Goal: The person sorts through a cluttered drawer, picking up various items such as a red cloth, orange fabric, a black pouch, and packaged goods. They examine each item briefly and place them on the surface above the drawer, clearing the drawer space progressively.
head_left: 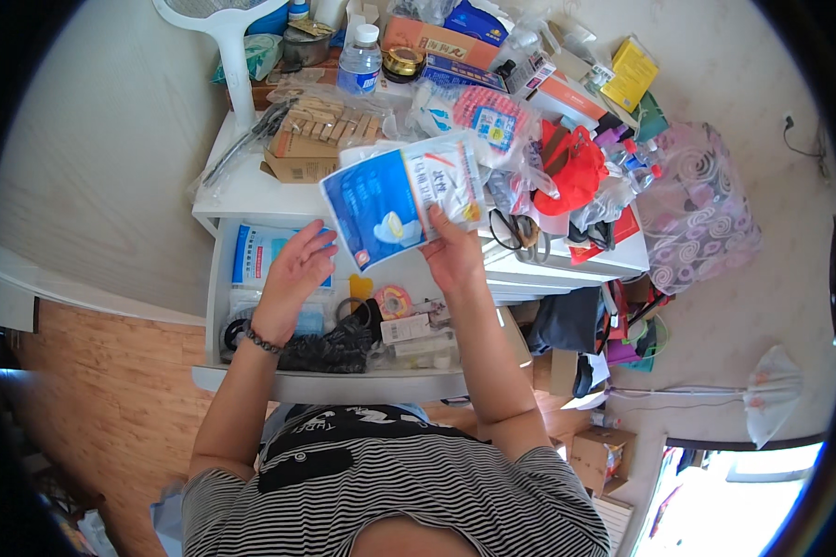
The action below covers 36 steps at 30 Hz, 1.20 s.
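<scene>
My right hand (pixel 453 252) grips a flat blue-and-white plastic packet (pixel 381 209) with a toilet pictured on it, thumb on its front. Further white packaging shows behind its upper edge. Just left of the packet, my left hand (pixel 297 269) is empty, its fingers apart, above the pulled-out white drawer (pixel 344 384). Inside the drawer lie another blue-and-white packet (pixel 251 255), a pink tape roll (pixel 393 302), a yellow piece (pixel 360 286), a crumpled black plastic bag (pixel 330 348) and a white box (pixel 406 329). My hands and the held packet hide part of the drawer.
The cabinet top is crowded: a water bottle (pixel 359 63), a bag of wooden clothespins (pixel 330 125), a red cap (pixel 571 172) and several boxes. A white electric swatter (pixel 235 70) stands at the left. Cartons (pixel 602 458) are on the floor at the right.
</scene>
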Motion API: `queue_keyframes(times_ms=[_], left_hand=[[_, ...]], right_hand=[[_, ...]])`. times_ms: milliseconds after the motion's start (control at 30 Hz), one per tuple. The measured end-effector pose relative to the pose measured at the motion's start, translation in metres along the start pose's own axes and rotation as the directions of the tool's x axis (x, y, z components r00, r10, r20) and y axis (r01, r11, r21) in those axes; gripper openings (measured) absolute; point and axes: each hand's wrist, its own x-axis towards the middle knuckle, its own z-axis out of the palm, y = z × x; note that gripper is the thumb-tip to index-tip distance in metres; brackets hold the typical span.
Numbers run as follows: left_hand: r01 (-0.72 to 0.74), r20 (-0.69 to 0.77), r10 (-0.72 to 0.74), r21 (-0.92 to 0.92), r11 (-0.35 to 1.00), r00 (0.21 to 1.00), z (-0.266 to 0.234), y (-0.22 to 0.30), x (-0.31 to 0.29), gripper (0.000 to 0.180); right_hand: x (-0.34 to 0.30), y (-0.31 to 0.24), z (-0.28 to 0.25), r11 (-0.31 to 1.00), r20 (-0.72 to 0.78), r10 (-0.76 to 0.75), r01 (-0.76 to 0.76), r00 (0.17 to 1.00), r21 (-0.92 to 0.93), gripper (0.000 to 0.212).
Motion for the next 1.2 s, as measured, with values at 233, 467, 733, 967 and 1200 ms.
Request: queue_keyframes(times_ms=[233,467,733,967,1200], left_hand=[[0.176,-0.064,-0.19,-0.181,0.968,0.98,0.017,-0.004,0.007,0.039],[0.144,-0.205,-0.223,-0.34,0.929,0.953,0.011,-0.024,0.0,0.024],[-0.104,-0.426,-0.073,-0.379,0.919,0.902,-0.017,-0.014,-0.002,0.027],[-0.202,-0.528,-0.01,-0.342,0.918,0.849,-0.035,-0.015,-0.008,0.03],[-0.184,-0.438,-0.012,-0.402,0.897,0.899,-0.018,-0.025,-0.009,0.031]], right_hand=[[-0.024,0.009,0.004,0.933,0.028,-0.008,0.018,1.0,-0.36,0.033],[-0.02,0.005,-0.029,0.915,0.128,0.107,-0.047,0.986,-0.4,0.025],[-0.024,-0.002,-0.035,0.952,0.01,0.028,-0.024,1.0,-0.307,0.019],[-0.025,-0.004,-0.038,0.963,0.005,-0.004,0.005,1.0,-0.269,0.019],[-0.029,0.004,-0.019,0.988,0.002,0.03,-0.029,1.0,-0.151,0.008]])
